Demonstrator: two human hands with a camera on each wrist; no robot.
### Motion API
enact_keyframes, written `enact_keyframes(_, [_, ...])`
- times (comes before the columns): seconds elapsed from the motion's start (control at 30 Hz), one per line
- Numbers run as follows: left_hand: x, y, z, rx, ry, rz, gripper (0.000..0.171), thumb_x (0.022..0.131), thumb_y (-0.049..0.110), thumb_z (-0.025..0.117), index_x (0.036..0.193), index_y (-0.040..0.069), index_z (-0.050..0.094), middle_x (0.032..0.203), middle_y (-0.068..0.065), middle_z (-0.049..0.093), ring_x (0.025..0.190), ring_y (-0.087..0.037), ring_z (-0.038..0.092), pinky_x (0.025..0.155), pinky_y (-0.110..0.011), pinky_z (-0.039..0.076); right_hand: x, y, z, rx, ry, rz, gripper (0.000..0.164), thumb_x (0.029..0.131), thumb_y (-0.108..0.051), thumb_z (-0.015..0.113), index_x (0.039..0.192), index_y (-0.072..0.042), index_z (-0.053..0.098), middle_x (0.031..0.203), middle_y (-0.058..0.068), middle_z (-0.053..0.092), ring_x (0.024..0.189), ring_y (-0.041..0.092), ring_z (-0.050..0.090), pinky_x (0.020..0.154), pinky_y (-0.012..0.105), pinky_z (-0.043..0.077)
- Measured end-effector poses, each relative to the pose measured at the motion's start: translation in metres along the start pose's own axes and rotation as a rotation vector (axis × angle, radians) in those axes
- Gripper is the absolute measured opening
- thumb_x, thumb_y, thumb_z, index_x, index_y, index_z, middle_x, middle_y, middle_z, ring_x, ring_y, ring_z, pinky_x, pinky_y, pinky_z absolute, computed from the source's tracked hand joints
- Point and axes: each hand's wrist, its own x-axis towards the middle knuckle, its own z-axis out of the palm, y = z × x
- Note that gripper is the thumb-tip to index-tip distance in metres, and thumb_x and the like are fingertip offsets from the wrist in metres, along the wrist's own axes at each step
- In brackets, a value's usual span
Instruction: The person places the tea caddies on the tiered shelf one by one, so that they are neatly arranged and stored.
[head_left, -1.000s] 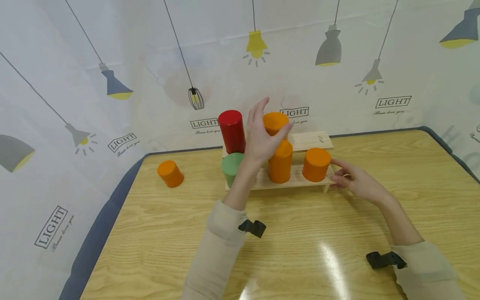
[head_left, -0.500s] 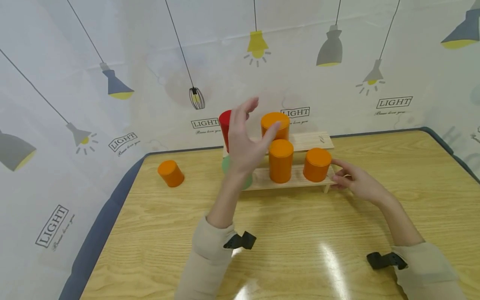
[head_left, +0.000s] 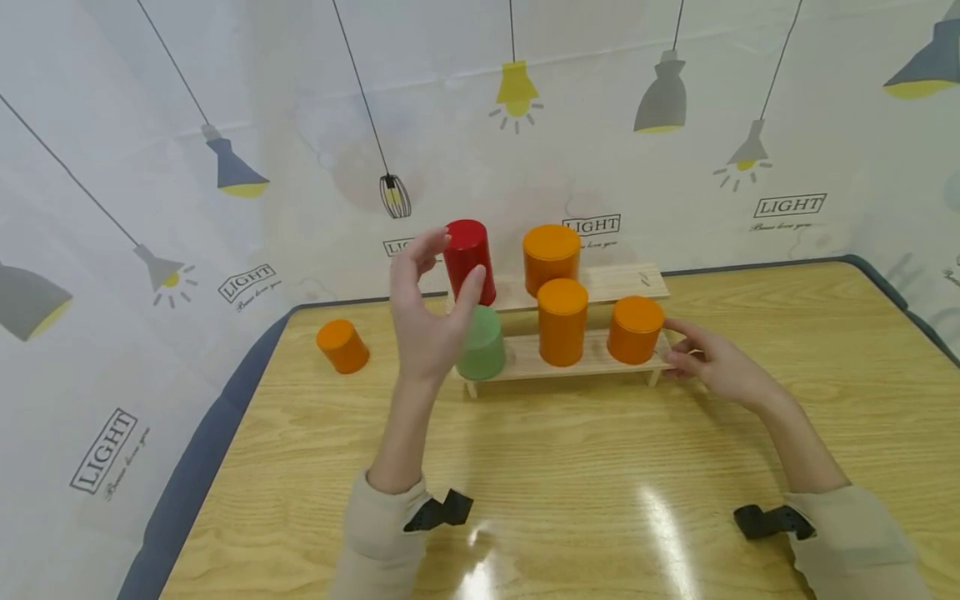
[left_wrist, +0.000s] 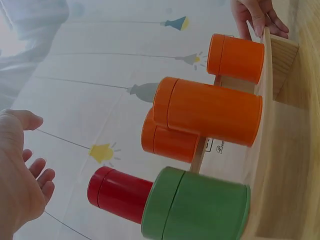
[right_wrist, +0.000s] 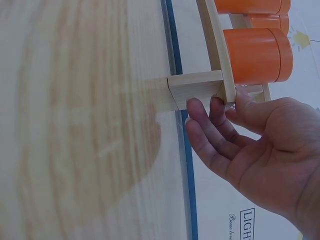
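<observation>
My left hand is in the air in front of the two-tier wooden shelf's left end, fingers spread and bent, holding nothing. In the left wrist view a gap shows between it and the red canister. That tall red canister stands on the upper tier, behind the green canister on the lower one. My right hand pinches the right end of the wooden shelf, thumb above the lower board and fingers under it. Close to this hand, a short orange canister stands on the lower tier.
A taller orange canister stands mid-way along the lower tier, with another orange canister behind it on the upper tier. One small orange canister is on the wooden table at left. A lamp-print backdrop rises behind.
My left hand has moved left and down from beside the upper orange canister, past the red and green canisters, uncovering them. My right hand has stayed at the shelf end.
</observation>
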Motion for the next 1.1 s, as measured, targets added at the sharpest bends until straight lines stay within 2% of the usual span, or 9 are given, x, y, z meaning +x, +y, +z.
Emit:
enact_keyframes(0.07, [-0.003, -0.005, -0.007, 0.008, 0.020, -0.020, 0.047, 0.090, 0.012, 0.073, 0.128, -0.006, 0.055, 0.125, -0.021, 0.059, 0.118, -0.025, 0.054, 0.101, -0.038, 0.044, 0.000, 0.000, 0.000, 0.001, -0.002, 0.000, 0.057, 0.107, -0.003, 0.045, 0.156, 0.007, 0.019, 0.110, 0.025, 0.054, 0.102, 0.041, 0.067, 0.090, 0.041, 0.056])
enact_keyframes(0.23, [-0.013, -0.024, -0.026, 0.029, 0.061, -0.060, 0.044, 0.089, 0.006, 0.074, 0.127, -0.005, 0.056, 0.125, -0.017, 0.060, 0.117, -0.028, 0.055, 0.101, -0.037, 0.043, 0.000, 0.000, 0.000, -0.010, 0.000, -0.003, 0.056, 0.107, -0.002, 0.045, 0.156, 0.008, 0.019, 0.109, 0.024, 0.054, 0.102, 0.041, 0.067, 0.089, 0.041, 0.057])
enact_keyframes(0.53, [-0.033, -0.061, -0.060, 0.137, 0.098, -0.185, 0.045, 0.088, 0.005, 0.075, 0.127, -0.006, 0.056, 0.122, -0.018, 0.059, 0.114, -0.028, 0.054, 0.100, -0.046, 0.043, 0.001, 0.001, 0.000, -0.005, 0.004, -0.008, 0.056, 0.107, -0.002, 0.045, 0.156, 0.007, 0.020, 0.109, 0.024, 0.054, 0.101, 0.040, 0.067, 0.089, 0.040, 0.057])
enact_keyframes(0.67, [-0.040, -0.079, -0.077, 0.187, 0.111, -0.248, 0.046, 0.088, 0.003, 0.074, 0.127, -0.008, 0.055, 0.122, -0.021, 0.057, 0.114, -0.030, 0.053, 0.099, -0.045, 0.042, 0.001, 0.001, 0.000, 0.004, 0.004, -0.004, 0.056, 0.107, -0.001, 0.045, 0.156, 0.007, 0.019, 0.109, 0.024, 0.054, 0.102, 0.041, 0.067, 0.089, 0.040, 0.057])
enact_keyframes(0.87, [-0.048, -0.103, -0.103, 0.276, 0.149, -0.385, 0.046, 0.088, 0.001, 0.073, 0.129, -0.007, 0.054, 0.126, -0.023, 0.054, 0.119, -0.032, 0.049, 0.104, -0.048, 0.039, 0.001, 0.002, 0.000, 0.002, 0.006, 0.002, 0.056, 0.107, -0.002, 0.045, 0.156, 0.008, 0.020, 0.109, 0.024, 0.054, 0.102, 0.041, 0.067, 0.089, 0.040, 0.057])
enact_keyframes(0.97, [-0.052, -0.112, -0.115, 0.301, 0.154, -0.493, 0.052, 0.089, 0.006, 0.074, 0.135, -0.003, 0.051, 0.133, -0.020, 0.049, 0.125, -0.031, 0.043, 0.109, -0.048, 0.036, 0.001, 0.002, 0.000, 0.003, 0.005, 0.005, 0.057, 0.107, -0.002, 0.045, 0.157, 0.007, 0.019, 0.109, 0.024, 0.054, 0.103, 0.041, 0.067, 0.089, 0.040, 0.057])
enact_keyframes(1.1, [-0.057, -0.122, -0.128, 0.328, 0.125, -0.632, 0.061, 0.090, 0.013, 0.073, 0.144, 0.003, 0.045, 0.141, -0.017, 0.041, 0.132, -0.031, 0.034, 0.112, -0.045, 0.031, 0.001, 0.002, 0.000, -0.001, 0.003, 0.007, 0.057, 0.107, -0.003, 0.045, 0.157, 0.006, 0.019, 0.109, 0.024, 0.053, 0.103, 0.041, 0.067, 0.089, 0.041, 0.057])
